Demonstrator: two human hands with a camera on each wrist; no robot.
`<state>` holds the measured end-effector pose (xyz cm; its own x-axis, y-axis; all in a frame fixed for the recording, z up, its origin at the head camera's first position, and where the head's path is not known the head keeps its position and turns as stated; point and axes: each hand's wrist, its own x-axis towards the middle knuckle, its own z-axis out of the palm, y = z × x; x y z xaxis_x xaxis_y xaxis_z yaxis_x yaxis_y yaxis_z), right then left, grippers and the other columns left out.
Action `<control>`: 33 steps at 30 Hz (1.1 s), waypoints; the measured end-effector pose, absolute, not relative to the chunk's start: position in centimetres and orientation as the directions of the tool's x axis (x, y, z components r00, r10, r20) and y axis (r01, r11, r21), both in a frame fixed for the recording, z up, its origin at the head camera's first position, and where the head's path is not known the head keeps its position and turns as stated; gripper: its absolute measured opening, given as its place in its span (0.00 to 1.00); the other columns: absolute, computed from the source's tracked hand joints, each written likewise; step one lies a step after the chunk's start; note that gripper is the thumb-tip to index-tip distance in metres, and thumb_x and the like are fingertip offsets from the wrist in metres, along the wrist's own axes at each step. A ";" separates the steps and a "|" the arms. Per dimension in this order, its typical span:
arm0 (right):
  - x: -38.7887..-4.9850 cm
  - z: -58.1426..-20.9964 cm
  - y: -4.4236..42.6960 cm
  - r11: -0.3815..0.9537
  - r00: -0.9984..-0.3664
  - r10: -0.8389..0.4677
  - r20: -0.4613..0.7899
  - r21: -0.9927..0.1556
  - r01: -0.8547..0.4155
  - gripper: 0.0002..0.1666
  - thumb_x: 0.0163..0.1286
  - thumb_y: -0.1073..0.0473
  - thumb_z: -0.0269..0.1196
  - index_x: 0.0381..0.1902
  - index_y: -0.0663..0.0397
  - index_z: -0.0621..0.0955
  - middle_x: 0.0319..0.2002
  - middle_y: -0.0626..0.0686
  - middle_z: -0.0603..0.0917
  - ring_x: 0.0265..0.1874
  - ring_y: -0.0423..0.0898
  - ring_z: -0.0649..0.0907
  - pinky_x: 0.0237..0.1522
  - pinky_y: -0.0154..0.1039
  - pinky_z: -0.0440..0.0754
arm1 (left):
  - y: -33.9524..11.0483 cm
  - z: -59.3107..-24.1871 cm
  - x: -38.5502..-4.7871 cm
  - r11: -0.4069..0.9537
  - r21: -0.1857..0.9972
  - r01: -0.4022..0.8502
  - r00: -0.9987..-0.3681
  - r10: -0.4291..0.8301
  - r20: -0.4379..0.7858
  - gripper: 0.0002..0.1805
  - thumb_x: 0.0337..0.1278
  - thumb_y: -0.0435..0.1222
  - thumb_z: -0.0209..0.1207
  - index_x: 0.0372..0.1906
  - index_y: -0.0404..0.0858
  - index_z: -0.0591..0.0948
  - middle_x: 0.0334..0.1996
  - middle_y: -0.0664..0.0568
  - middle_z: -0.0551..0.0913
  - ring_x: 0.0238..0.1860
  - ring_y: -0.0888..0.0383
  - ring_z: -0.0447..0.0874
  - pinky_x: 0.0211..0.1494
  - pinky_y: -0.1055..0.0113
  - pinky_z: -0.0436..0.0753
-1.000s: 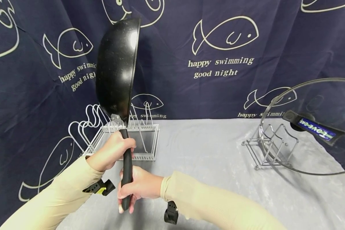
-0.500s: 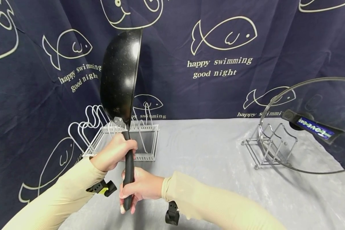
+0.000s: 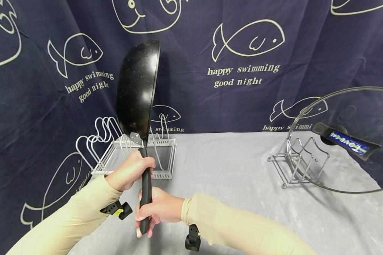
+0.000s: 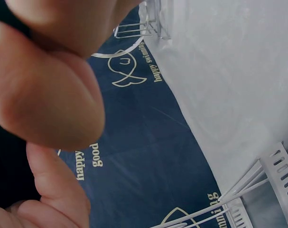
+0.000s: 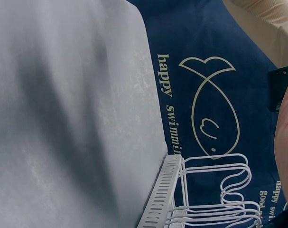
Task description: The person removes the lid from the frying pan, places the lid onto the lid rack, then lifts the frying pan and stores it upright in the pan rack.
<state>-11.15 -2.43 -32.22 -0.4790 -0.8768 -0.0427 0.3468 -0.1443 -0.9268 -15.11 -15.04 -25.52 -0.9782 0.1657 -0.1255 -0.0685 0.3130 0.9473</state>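
Observation:
A black wok stands on its edge in the air in the head view, its rim to the right and its handle pointing down toward me. My left hand grips the upper part of the black handle, close to the bracket. Lower down, my right hand holds the handle's end with the thumb across it. Behind the wok is a white wire rack with several curved dividers, partly hidden by the pan and my left hand. In the left wrist view the curled fingers fill the near left side.
On the right, a glass lid with a black handle stands upright in a small chrome rack. A grey table surface lies between the two racks. A dark blue fish-print cloth hangs behind and at left.
The wok has come down and slightly to the right, nearer the white rack in the head view. Both hands have shifted slightly right and down with the handle, keeping their grip.

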 end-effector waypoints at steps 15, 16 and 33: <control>-11.3 -32.6 -2.3 -0.154 -0.472 -0.881 -0.027 -0.928 0.339 0.16 0.58 0.74 0.48 0.32 0.49 0.58 0.21 0.49 0.77 0.20 0.42 0.82 0.20 0.32 0.79 | -14.8 -25.9 -15.3 0.306 0.950 -0.059 -0.974 0.189 -0.122 0.05 0.41 0.27 0.48 0.17 0.35 0.71 0.12 0.54 0.71 0.16 0.61 0.74 0.21 0.73 0.74; -11.3 -32.7 -2.3 -0.153 -0.471 -0.882 -0.029 -0.926 0.344 0.17 0.58 0.75 0.48 0.33 0.48 0.57 0.21 0.49 0.77 0.20 0.42 0.82 0.20 0.32 0.79 | -14.8 -25.9 -15.3 0.304 0.951 -0.057 -0.974 0.192 -0.119 0.05 0.41 0.27 0.48 0.17 0.35 0.71 0.12 0.54 0.71 0.16 0.61 0.74 0.21 0.73 0.74; -11.0 -34.3 -2.4 -0.209 -0.474 -0.880 0.021 -0.914 0.347 0.19 0.59 0.76 0.48 0.35 0.47 0.57 0.21 0.49 0.77 0.21 0.42 0.83 0.20 0.32 0.80 | -14.4 -26.7 -14.7 0.381 0.924 -0.023 -0.982 0.165 -0.092 0.07 0.40 0.27 0.49 0.15 0.34 0.73 0.08 0.54 0.73 0.14 0.60 0.76 0.18 0.72 0.70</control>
